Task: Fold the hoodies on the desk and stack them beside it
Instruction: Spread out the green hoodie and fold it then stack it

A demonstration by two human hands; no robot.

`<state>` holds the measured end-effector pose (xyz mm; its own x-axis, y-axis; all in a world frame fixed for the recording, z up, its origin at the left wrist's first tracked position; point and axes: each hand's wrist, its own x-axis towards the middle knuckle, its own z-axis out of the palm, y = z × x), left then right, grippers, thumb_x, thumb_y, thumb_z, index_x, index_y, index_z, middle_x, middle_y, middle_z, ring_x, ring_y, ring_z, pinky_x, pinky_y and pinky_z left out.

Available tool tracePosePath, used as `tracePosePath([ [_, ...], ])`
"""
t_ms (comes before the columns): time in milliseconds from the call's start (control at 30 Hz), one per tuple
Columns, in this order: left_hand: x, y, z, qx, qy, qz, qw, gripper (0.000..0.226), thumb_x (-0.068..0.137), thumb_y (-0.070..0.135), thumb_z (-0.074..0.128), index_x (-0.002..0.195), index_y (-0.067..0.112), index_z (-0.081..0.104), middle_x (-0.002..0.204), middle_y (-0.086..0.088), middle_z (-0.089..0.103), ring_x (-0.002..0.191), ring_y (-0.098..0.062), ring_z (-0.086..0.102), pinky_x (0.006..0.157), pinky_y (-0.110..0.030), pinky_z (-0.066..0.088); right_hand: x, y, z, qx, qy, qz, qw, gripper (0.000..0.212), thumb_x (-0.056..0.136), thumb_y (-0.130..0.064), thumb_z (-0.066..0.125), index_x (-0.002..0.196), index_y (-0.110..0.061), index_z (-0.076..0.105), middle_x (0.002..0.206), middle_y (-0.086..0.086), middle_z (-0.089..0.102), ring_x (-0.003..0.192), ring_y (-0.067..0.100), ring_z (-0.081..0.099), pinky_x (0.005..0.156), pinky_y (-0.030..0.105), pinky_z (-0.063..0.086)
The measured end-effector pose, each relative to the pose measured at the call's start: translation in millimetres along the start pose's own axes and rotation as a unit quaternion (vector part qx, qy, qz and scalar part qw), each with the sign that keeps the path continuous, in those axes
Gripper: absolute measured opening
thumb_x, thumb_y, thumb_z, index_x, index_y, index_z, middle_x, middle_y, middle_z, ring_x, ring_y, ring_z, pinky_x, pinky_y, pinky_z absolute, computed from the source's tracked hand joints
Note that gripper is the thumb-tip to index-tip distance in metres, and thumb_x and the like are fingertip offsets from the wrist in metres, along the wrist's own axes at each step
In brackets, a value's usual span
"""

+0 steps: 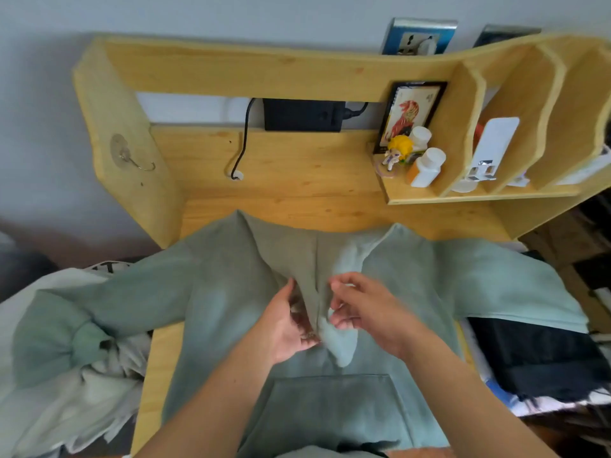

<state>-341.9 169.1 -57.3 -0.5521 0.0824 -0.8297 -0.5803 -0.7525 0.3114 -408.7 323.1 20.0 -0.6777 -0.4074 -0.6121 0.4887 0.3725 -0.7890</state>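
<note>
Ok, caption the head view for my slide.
Both hands, left hand and right hand, pinch the neckline of a sage-green cotton hoodie spread on a pine desk.

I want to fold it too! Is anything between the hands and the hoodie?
Nothing visible. Both hands are already on the hoodie where it lies spread on the desk: the left hand and right hand pinch the fabric at the neck opening.

— What carries everything?
— A pale wooden desk. A green hoodie lies front-up across its near half, sleeves hanging off at nine and three o'clock.
— And further back?
— At twelve o'clock, a black cable drops into a hole in the desktop.
</note>
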Motion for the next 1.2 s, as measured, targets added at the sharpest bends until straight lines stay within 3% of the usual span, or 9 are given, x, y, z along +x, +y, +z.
tracePosePath([
  [133, 15, -21, -23, 0.065, 0.145, 0.027, 0.987, 0.041, 0.099, 0.051, 0.056, 0.111, 0.013, 0.064, 0.098, -0.007, 0.068, 0.089, -0.022, 0.063, 0.084, -0.036, 0.048, 35, 72, -26, -0.047, 0.169, 0.135, 0.975, 0.023, 0.077, -0.03, 0.059, 0.088, -0.012, 0.069, 0.077, 0.01, 0.073, 0.067, 0.027, 0.069, 0.067, 0.047, 0.062],
  [233, 32, -21, -29, 0.04, 0.164, 0.059, 0.984, 0.036, 0.1, 0.042, 0.061, 0.117, 0.01, 0.065, 0.104, -0.007, 0.069, 0.091, -0.021, 0.064, 0.083, -0.035, 0.051, 61, 83, -24, 0.046, 0.156, 0.18, 0.97, 0.034, 0.086, -0.031, 0.065, 0.111, -0.008, 0.067, 0.093, 0.008, 0.069, 0.082, 0.024, 0.065, 0.065, 0.036, 0.06],
  [400, 52, -18, 4, 0.09, 0.146, 0.02, 0.985, 0.02, 0.098, 0.031, 0.062, 0.102, 0.013, 0.068, 0.076, -0.004, 0.076, 0.068, -0.017, 0.069, 0.07, -0.033, 0.055, 97, 65, -4, 0.069, 0.136, 0.228, 0.962, 0.071, 0.071, -0.062, 0.072, 0.124, -0.018, 0.054, 0.116, 0.006, 0.065, 0.099, 0.028, 0.063, 0.085, 0.049, 0.058],
  [467, 59, -18, 21, 0.086, 0.142, 0.0, 0.986, 0.021, 0.097, 0.026, 0.06, 0.106, 0.011, 0.071, 0.086, -0.01, 0.078, 0.076, -0.024, 0.072, 0.077, -0.039, 0.061, 106, 61, 4, 0.084, 0.11, 0.236, 0.962, 0.063, 0.072, -0.055, 0.075, 0.12, -0.018, 0.06, 0.106, 0.006, 0.069, 0.087, 0.025, 0.065, 0.083, 0.045, 0.059],
  [533, 65, -22, 30, 0.097, 0.14, 0.006, 0.985, 0.018, 0.097, 0.02, 0.058, 0.106, 0.01, 0.07, 0.083, -0.01, 0.077, 0.071, -0.024, 0.07, 0.064, -0.033, 0.059, 109, 59, 9, 0.128, 0.098, 0.209, 0.965, 0.036, 0.082, -0.033, 0.076, 0.115, -0.021, 0.066, 0.097, 0.008, 0.074, 0.085, 0.025, 0.069, 0.076, 0.039, 0.061],
  [633, 61, -25, 27, 0.087, 0.132, 0.037, 0.987, 0.023, 0.092, 0.015, 0.064, 0.114, 0.011, 0.07, 0.086, -0.007, 0.077, 0.074, -0.023, 0.071, 0.054, -0.027, 0.054, 108, 62, 4, 0.163, 0.083, 0.193, 0.964, 0.028, 0.085, -0.009, 0.07, 0.112, -0.018, 0.069, 0.092, 0.011, 0.076, 0.085, 0.029, 0.072, 0.078, 0.046, 0.061],
  [733, 46, -13, 16, 0.007, 0.092, 0.07, 0.993, 0.034, 0.092, 0.014, 0.066, 0.124, 0.007, 0.068, 0.111, -0.015, 0.076, 0.102, -0.032, 0.073, 0.083, -0.047, 0.061, 99, 52, -8, 0.165, 0.083, 0.195, 0.963, 0.013, 0.094, -0.01, 0.063, 0.104, -0.017, 0.067, 0.08, 0.003, 0.066, 0.077, 0.018, 0.06, 0.066, 0.036, 0.056],
  [933, 2, 31, -7, -0.195, 0.058, 0.154, 0.967, 0.028, 0.099, 0.019, 0.056, 0.121, 0.006, 0.067, 0.12, -0.013, 0.072, 0.107, -0.03, 0.068, 0.102, -0.045, 0.05, 75, 23, -44, 0.348, 0.165, 0.095, 0.918, 0.013, 0.096, -0.002, 0.05, 0.087, -0.001, 0.061, 0.077, 0.015, 0.061, 0.069, 0.028, 0.06, 0.067, 0.041, 0.052],
  [1200, -19, 36, -7, -0.158, 0.018, 0.214, 0.964, 0.033, 0.098, 0.036, 0.054, 0.122, 0.019, 0.069, 0.119, -0.004, 0.073, 0.108, -0.023, 0.067, 0.091, -0.037, 0.047, 53, 35, -34, 0.388, 0.171, 0.075, 0.903, 0.01, 0.086, -0.015, 0.052, 0.076, -0.014, 0.051, 0.071, 0.005, 0.05, 0.065, 0.022, 0.048, 0.066, 0.036, 0.044],
])
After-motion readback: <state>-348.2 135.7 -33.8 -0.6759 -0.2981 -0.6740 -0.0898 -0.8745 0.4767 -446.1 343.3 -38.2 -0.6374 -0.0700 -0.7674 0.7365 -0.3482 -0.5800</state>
